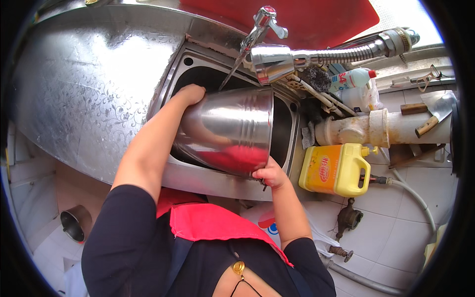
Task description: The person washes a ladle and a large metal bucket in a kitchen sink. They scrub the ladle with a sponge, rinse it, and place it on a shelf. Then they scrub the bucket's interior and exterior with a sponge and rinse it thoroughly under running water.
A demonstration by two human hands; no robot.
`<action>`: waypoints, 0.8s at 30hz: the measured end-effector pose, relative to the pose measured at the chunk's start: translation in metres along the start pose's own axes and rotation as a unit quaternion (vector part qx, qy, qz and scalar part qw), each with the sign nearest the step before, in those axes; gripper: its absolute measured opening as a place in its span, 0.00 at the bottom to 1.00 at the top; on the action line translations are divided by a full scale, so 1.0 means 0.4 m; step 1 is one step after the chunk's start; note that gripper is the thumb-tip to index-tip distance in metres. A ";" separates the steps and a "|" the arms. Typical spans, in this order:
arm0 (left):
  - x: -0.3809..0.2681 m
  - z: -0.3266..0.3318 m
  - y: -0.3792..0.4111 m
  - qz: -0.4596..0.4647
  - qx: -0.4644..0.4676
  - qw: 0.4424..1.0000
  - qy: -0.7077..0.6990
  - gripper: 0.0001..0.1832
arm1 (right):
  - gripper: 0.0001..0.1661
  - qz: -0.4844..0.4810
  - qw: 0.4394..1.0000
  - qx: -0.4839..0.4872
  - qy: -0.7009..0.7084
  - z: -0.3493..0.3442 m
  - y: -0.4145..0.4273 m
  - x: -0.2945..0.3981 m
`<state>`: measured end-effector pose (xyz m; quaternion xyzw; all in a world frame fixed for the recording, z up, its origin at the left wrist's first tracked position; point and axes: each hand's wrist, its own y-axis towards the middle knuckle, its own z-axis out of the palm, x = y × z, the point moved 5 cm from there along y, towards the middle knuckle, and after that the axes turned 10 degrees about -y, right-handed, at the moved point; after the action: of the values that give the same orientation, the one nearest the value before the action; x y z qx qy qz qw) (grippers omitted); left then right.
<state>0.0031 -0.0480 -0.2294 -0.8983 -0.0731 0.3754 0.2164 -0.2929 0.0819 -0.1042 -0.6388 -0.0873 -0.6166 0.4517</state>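
A large stainless steel bucket (226, 130) lies on its side over the sink (172, 159), its mouth turned to the right. My left hand (193, 94) grips it near the base on the far side, with the fingertips hidden. At the near edge of the mouth, my right hand (274, 174) holds the rim, thumb along the outer wall. A small dark fitting sticks out below that hand. Behind the bucket stands a chrome tap (259, 28), from which a thin stream or spout reaches down toward the bucket's wall. The bucket's inside faces away from view.
A chrome flexible-hose faucet (274, 61) overhangs the bucket's mouth. To the right stand a yellow detergent jug (334, 170), a white bottle (350, 80) and a thick pipe (356, 128) with a cleaver (439, 104). A patterned steel counter (92, 92) extends left; a metal pot (76, 222) sits low.
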 end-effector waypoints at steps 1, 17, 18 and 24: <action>-0.078 -0.017 -0.060 0.057 0.016 0.997 0.049 0.23 | 0.34 0.001 1.000 -0.007 -0.030 -0.002 -0.024 -0.002; -0.464 0.187 -0.499 0.455 -0.256 0.834 -0.179 0.21 | 0.22 0.030 0.987 -0.060 -0.146 -0.073 0.000 -0.119; -0.476 0.181 -0.483 0.462 -0.271 0.827 -0.169 0.20 | 0.22 -0.003 0.983 -0.071 -0.168 -0.050 0.000 -0.079; -0.566 0.093 -0.288 0.394 -0.252 0.878 -0.100 0.15 | 0.18 0.036 0.987 -0.082 -0.137 -0.079 -0.009 -0.116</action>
<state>-0.1799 0.0011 -0.0558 -0.8348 0.1737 0.4862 -0.1912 -0.3280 0.0831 -0.1482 -0.7547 -0.0739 -0.5119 0.4037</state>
